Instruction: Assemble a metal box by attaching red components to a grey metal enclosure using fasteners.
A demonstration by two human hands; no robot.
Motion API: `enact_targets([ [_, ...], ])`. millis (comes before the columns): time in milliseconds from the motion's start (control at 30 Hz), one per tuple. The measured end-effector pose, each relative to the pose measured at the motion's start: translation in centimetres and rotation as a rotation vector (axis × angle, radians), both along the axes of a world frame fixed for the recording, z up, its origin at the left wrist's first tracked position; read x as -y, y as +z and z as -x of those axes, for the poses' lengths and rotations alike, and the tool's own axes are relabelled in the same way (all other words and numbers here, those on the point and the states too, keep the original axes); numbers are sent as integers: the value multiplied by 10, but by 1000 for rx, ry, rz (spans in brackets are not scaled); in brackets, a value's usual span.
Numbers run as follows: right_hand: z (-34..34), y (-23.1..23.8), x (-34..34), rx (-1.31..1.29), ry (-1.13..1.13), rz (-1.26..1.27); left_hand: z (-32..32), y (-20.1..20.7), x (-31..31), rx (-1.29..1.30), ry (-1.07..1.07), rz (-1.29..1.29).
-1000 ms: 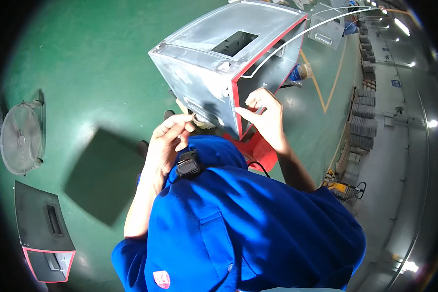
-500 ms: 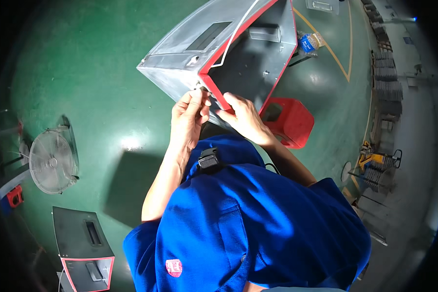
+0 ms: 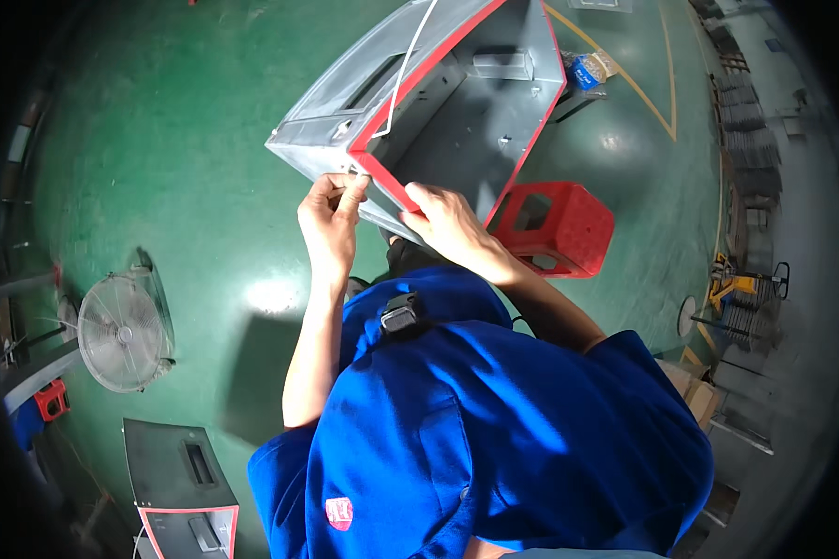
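A grey metal cabinet [image 3: 480, 140] with an open front and a red edge lies tilted in front of me. My left hand [image 3: 329, 224] is closed in a pinch just below the cabinet's left corner; what its fingers hold, if anything, is too small to make out. Along the lower red edge, my right hand [image 3: 452, 228] grips the rim, its thumb on the red face. A thin white strip [image 3: 406, 70] hangs over the upper red edge, its bent end reaching into the opening.
A red plastic stool [image 3: 578, 228] stands right of the cabinet, and a blue-and-clear bag [image 3: 589, 71] lies beyond it. Far left is a round floor fan [image 3: 121, 331]. A second red-edged cabinet [image 3: 172, 466] sits lower left. A yellow pallet jack [image 3: 732, 284] and stacked panels [image 3: 741, 121] line the right.
My left hand has shifted left and slightly down, still pinched at the corner. The cabinet's near corner has also moved left in the picture; my right hand remains on the rim.
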State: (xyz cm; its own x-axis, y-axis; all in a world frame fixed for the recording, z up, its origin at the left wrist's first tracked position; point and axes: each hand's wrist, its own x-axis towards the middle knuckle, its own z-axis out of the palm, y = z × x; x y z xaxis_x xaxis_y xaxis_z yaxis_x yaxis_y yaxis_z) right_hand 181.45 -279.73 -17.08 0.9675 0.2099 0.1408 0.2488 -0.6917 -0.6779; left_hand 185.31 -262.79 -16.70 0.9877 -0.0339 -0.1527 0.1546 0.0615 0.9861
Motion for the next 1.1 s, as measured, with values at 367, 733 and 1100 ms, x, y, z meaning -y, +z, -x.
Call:
enact_targets([
  [367, 3, -5, -2, -17, -1, 86, 4, -9, 0, -10, 46, 15],
  [733, 4, -11, -5, 18, -50, 12, 52, -31, -14, -426, -133, 459],
  [1100, 92, 14, 62, 26, 34, -195, 121, -21, 48, -681, -479, 494],
])
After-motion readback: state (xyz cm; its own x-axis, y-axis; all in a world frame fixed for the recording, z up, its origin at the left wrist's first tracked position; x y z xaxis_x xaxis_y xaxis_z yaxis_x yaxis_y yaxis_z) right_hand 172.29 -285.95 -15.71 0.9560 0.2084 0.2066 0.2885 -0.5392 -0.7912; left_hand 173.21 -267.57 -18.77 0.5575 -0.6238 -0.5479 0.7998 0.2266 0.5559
